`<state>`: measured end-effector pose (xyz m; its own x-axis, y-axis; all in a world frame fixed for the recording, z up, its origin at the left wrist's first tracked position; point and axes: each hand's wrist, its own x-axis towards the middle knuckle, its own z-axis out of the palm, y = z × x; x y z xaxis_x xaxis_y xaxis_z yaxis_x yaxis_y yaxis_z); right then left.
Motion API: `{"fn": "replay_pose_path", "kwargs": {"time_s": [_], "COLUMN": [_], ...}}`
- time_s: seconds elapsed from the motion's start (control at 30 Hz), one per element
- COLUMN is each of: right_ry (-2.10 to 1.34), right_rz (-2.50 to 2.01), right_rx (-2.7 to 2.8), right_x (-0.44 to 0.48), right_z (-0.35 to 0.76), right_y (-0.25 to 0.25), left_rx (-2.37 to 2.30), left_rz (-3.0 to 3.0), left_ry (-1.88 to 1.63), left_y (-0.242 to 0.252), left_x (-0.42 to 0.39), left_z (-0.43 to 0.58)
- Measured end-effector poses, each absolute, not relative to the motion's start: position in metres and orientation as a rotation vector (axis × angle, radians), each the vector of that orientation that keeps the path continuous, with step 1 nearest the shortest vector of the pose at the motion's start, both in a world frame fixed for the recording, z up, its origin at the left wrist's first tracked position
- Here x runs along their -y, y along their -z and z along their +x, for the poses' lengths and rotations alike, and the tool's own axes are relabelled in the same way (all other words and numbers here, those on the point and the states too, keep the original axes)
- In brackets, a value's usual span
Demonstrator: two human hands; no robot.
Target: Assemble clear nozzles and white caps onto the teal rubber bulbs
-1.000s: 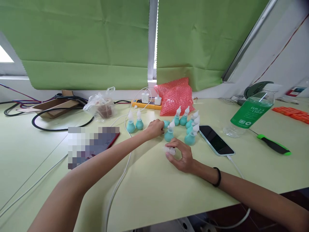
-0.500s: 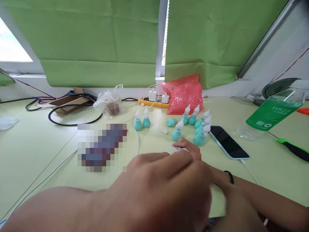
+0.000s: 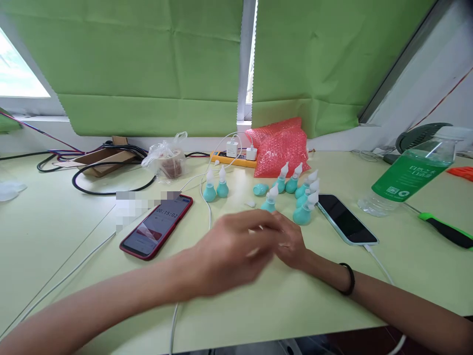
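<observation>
Head view: your left hand, blurred with its fingers curled, meets your right hand low over the pale green table; whether either pinches anything cannot be told. Straight beyond your fingertips one teal bulb stands upright, white tip up. The cluster of bulbs leans just past your right hand, the nearer one. A loose white tip lies close by. Farther back sit pink bubble wrap and green blinds.
</observation>
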<state>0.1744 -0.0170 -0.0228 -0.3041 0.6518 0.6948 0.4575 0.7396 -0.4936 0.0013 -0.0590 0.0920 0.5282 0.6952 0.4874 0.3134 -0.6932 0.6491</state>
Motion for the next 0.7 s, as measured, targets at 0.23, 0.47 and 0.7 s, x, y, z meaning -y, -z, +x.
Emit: {"fn": "replay_pose_path", "kwargs": {"time_s": [0.23,0.47,0.7], "right_ry": [-0.311,-0.401,-0.437], "right_rz": [-0.788,-0.814,-0.806], "right_rx": [1.934,1.908,1.894], "right_x": [0.016,0.016,0.016], "right_z": [0.171,0.17,0.169], "right_y": [0.021,0.021,0.022], "left_rx": [-1.032,-1.004,-0.996], "left_rz": [1.742,1.73,1.785], "left_ry": [-0.848,-0.735,-0.668], "left_y": [-0.026,-0.033,-0.034], "left_x": [-0.006,-0.009,-0.008], "left_z": [-0.002,-0.007,-0.009]}}
